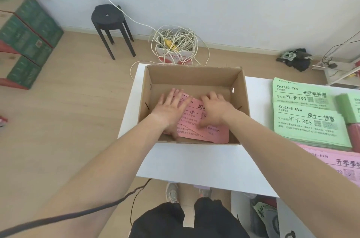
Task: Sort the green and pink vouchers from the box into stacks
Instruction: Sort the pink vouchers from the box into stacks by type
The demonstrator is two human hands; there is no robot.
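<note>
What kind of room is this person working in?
Probably a sparse back room or makeshift workroom. A white table holds a cardboard box and stacks of green vouchers; cartons are stacked on the floor, and a tangle of white cable lies near a black stool.

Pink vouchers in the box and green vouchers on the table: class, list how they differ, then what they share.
The pink vouchers lie in the box; the green vouchers lie on the table. Pink ones are loose and skewed; green ones sit in neat stacks. The left hand and right hand rest on the pink ones; nothing touches the green. Both are slips printed in black.
</note>
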